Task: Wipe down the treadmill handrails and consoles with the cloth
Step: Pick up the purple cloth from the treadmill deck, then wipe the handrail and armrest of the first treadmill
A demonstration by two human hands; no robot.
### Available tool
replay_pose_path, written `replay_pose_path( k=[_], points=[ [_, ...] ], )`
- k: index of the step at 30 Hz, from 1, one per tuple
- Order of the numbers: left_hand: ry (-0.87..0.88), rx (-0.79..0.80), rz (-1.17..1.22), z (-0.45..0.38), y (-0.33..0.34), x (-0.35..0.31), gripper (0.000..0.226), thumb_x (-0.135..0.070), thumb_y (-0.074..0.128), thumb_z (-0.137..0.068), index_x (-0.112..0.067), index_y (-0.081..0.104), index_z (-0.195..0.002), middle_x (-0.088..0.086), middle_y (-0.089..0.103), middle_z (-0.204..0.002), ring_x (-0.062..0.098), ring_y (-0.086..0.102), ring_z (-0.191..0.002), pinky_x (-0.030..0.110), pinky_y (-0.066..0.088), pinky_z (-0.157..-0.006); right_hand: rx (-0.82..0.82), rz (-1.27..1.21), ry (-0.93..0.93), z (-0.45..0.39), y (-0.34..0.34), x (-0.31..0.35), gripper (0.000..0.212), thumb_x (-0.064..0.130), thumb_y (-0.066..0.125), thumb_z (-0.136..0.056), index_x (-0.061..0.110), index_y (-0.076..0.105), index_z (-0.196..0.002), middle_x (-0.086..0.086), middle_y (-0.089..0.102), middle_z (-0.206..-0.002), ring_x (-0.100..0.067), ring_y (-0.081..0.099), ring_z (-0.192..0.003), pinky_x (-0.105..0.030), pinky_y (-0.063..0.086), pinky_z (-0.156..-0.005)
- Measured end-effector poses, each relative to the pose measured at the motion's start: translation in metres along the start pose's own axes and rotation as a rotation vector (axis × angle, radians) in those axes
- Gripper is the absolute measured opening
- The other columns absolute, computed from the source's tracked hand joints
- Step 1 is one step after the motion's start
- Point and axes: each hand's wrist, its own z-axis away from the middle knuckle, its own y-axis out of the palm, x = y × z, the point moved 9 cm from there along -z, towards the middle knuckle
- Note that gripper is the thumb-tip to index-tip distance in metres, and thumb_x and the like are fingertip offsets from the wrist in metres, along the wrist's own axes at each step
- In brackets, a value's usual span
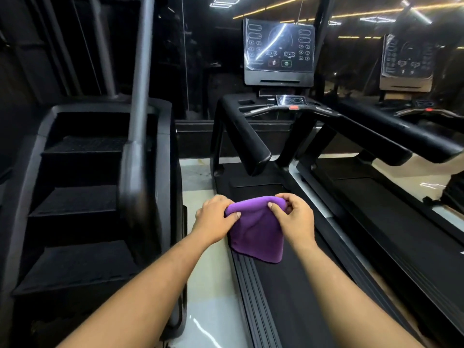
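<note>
A folded purple cloth [256,232] hangs between my two hands above the rear of a black treadmill's belt [296,285]. My left hand [213,219] pinches its upper left edge, and my right hand [293,217] pinches the upper right edge. Ahead, the treadmill's thick black left handrail [247,136] and right handrail [386,131] run back toward me. Its console screen [278,49], covered in glossy plastic film, stands upright at the front above a small control panel [291,100].
A black stair-climber machine [82,197] with a grey upright post [141,71] fills the left side. A second treadmill [401,197] with its own console [406,59] stands to the right. Pale glossy floor [208,285] runs between the machines.
</note>
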Motion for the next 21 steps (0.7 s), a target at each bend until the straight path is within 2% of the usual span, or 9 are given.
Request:
replay_pose_path(
  k=[2,4,7,9,13,16,17,19,21],
  points=[
    [-0.062,0.049,0.147,-0.039,0.013,0.007,0.013,-0.049,0.059,-0.09,-0.04,0.055,-0.082,-0.016,0.062,-0.088,0.02,0.062,-0.093,0.042,0.053,-0.087,-0.047,0.024,-0.029,-0.033,0.005,-0.008,0.015,0.031,0.079,-0.087,0.031,0.064,-0.089,0.012,0.062,-0.095,0.0,0.057,-0.088,-0.007,0.04,-0.073],
    [-0.086,0.051,0.246,-0.086,0.026,0.014,0.011,-0.052,0.055,-0.087,-0.043,0.059,-0.091,-0.014,0.068,-0.091,0.018,0.065,-0.091,0.043,0.055,-0.087,-0.013,-0.032,0.032,-0.071,0.022,-0.027,0.016,0.032,0.073,-0.092,0.029,0.057,-0.091,0.01,0.06,-0.096,0.002,0.056,-0.086,-0.006,0.039,-0.069],
    [-0.096,0.03,0.269,-0.152,0.039,0.018,0.012,-0.046,0.058,-0.091,-0.041,0.06,-0.102,-0.012,0.07,-0.097,0.017,0.065,-0.093,0.042,0.055,-0.088,0.008,-0.067,0.126,-0.129,0.044,-0.05,0.017,0.038,0.066,-0.097,0.028,0.052,-0.098,0.008,0.066,-0.089,-0.014,0.063,-0.083,-0.023,0.046,-0.067],
    [-0.109,0.015,0.252,-0.196,0.044,0.02,0.01,-0.044,0.058,-0.095,-0.04,0.059,-0.104,-0.012,0.069,-0.098,0.017,0.064,-0.094,0.041,0.055,-0.088,-0.026,-0.018,0.09,-0.172,0.051,-0.051,0.019,0.041,0.064,-0.097,0.028,0.051,-0.104,0.008,0.067,-0.092,-0.02,0.064,-0.087,-0.036,0.05,-0.074],
    [-0.113,-0.025,0.204,-0.277,0.044,0.017,0.014,-0.052,0.054,-0.097,-0.038,0.056,-0.1,-0.011,0.068,-0.098,0.021,0.063,-0.095,0.04,0.053,-0.086,-0.131,0.13,-0.083,-0.268,0.056,-0.014,0.026,0.037,0.062,-0.099,0.023,0.052,-0.118,0.003,0.066,-0.11,-0.026,0.062,-0.1,-0.04,0.047,-0.084],
    [-0.146,-0.037,0.173,-0.334,0.05,0.023,0.021,-0.053,0.051,-0.099,-0.035,0.049,-0.088,-0.008,0.065,-0.093,0.025,0.062,-0.095,0.044,0.05,-0.089,-0.232,0.375,-0.229,-0.32,0.075,0.013,0.044,0.034,0.065,-0.095,0.016,0.053,-0.134,-0.006,0.06,-0.131,-0.032,0.057,-0.121,-0.049,0.043,-0.099],
    [-0.161,-0.026,0.153,-0.349,0.055,0.029,0.025,-0.053,0.051,-0.1,-0.034,0.046,-0.084,-0.007,0.064,-0.093,0.026,0.061,-0.094,0.044,0.049,-0.089,-0.204,0.507,-0.255,-0.327,0.091,0.012,0.053,0.038,0.064,-0.095,0.017,0.049,-0.141,-0.008,0.054,-0.141,-0.033,0.05,-0.131,-0.056,0.038,-0.105],
    [-0.167,0.045,0.124,-0.378,0.074,0.049,0.024,-0.053,0.052,-0.099,-0.034,0.049,-0.084,-0.006,0.064,-0.099,0.026,0.06,-0.099,0.043,0.048,-0.089,0.055,0.8,-0.206,-0.326,0.145,-0.016,0.069,0.057,0.051,-0.097,0.026,0.031,-0.156,-0.009,0.029,-0.163,-0.037,0.02,-0.153,-0.073,0.02,-0.112],
    [-0.09,0.114,0.188,-0.405,0.101,0.068,0.013,-0.046,0.056,-0.099,-0.037,0.061,-0.107,-0.004,0.063,-0.123,0.024,0.059,-0.119,0.046,0.047,-0.102,0.348,1.029,-0.105,-0.309,0.188,-0.066,0.077,0.068,0.04,-0.097,0.036,0.013,-0.161,-0.005,0.004,-0.171,-0.041,-0.004,-0.156,-0.077,0.019,-0.109]
  ],
)
